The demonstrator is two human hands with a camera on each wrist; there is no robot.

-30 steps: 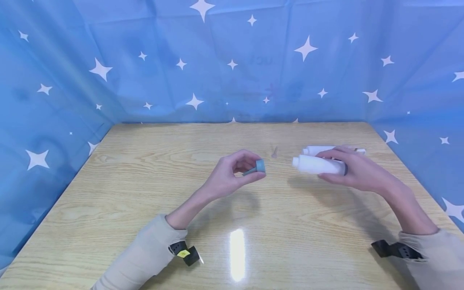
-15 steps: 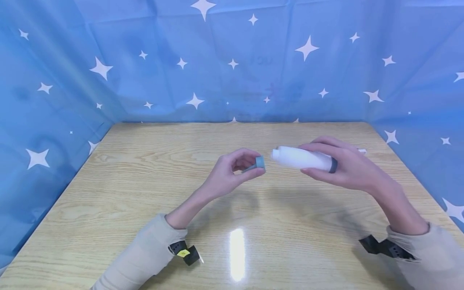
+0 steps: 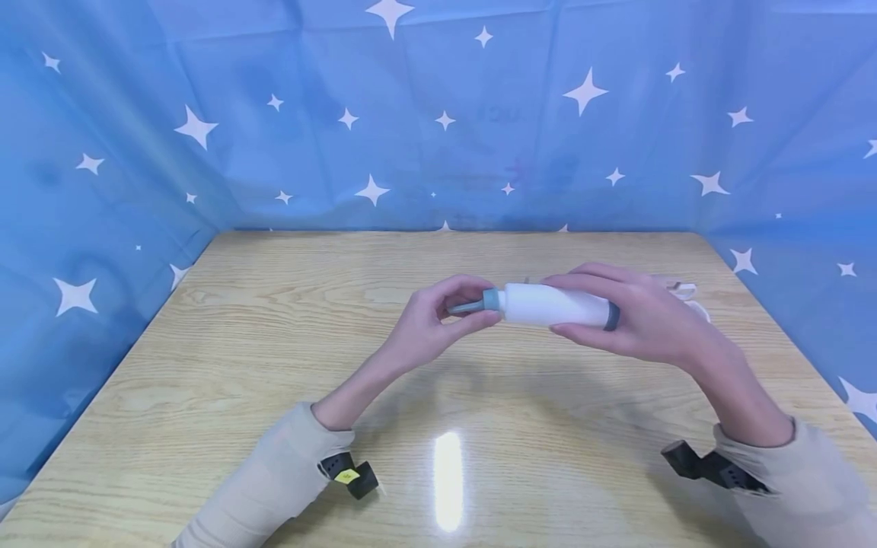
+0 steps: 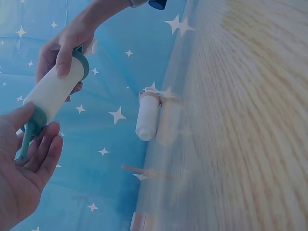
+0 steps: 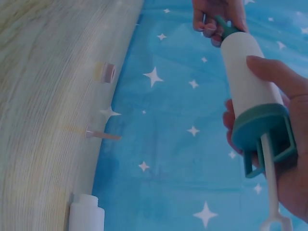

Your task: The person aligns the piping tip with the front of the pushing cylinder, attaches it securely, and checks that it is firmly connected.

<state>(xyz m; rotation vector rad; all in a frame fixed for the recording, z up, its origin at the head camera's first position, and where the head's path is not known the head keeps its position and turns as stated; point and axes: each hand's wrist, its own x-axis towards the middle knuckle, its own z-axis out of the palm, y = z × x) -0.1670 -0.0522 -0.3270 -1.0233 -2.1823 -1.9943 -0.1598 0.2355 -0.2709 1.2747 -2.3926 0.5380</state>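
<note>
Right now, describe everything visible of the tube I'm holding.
The tube is a white cylinder, seemingly plastic. A teal collar with squared handles rings its rear, where a white rod sticks out. It is held roughly level above the table: the right grip wraps round it, and the left grip pinches a teal nozzle at its front. Whether that is fastened, I can't tell.

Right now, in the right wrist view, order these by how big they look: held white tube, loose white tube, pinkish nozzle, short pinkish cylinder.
1. Held white tube, apparently nearer the camera.
2. Loose white tube, cut off by the frame.
3. Pinkish nozzle and short pinkish cylinder: too alike to rank.
</note>
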